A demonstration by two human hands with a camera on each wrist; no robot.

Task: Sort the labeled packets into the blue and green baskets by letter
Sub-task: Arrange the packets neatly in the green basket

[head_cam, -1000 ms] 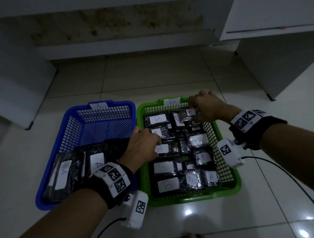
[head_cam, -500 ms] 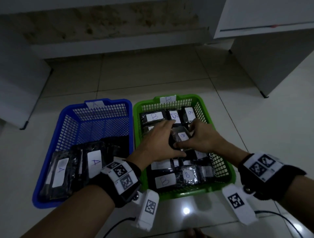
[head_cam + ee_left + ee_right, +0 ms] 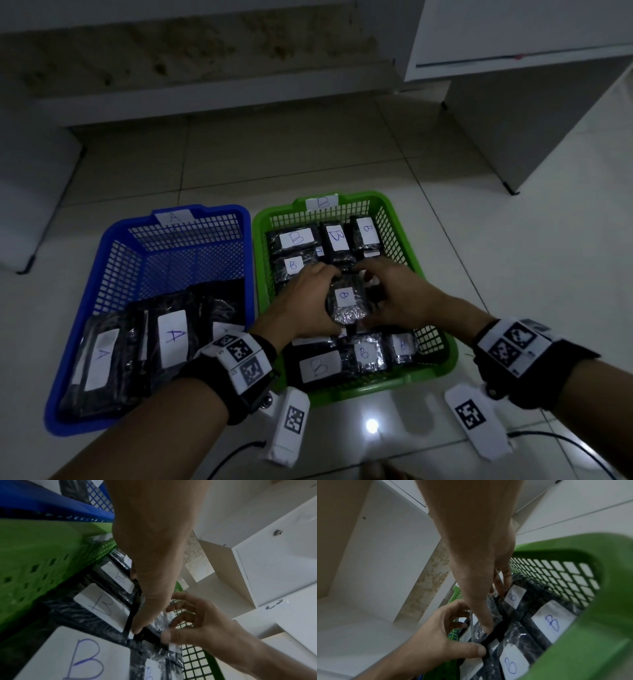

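On the floor stand a blue basket (image 3: pixel 222 209) tagged A and a green basket (image 3: pixel 376 389) tagged B. Black packets labelled A (image 3: pixel 171 339) lie at the blue basket's near end. Several B packets (image 3: pixel 298 238) fill the green one. Over its middle, my left hand (image 3: pixel 308 301) and right hand (image 3: pixel 397 294) grip one small B packet (image 3: pixel 346 301) from either side, fingers curled round its edges. The left wrist view shows my left thumb (image 3: pixel 137 627) on the packet's shiny wrap (image 3: pixel 157 623). In the right wrist view, my right thumb (image 3: pixel 486 626) presses the same packet.
A white cabinet (image 3: pixel 513 102) stands at the back right, and another white unit (image 3: pixel 27 171) at the left. Bare tiled floor (image 3: pixel 274 164) lies beyond both baskets. Sensor cables (image 3: pixel 565 442) trail on the floor near me.
My right hand carried a B packet from the green basket's far right corner to its middle. My left hand moved in from the basket's left side, and both now hold the packet.
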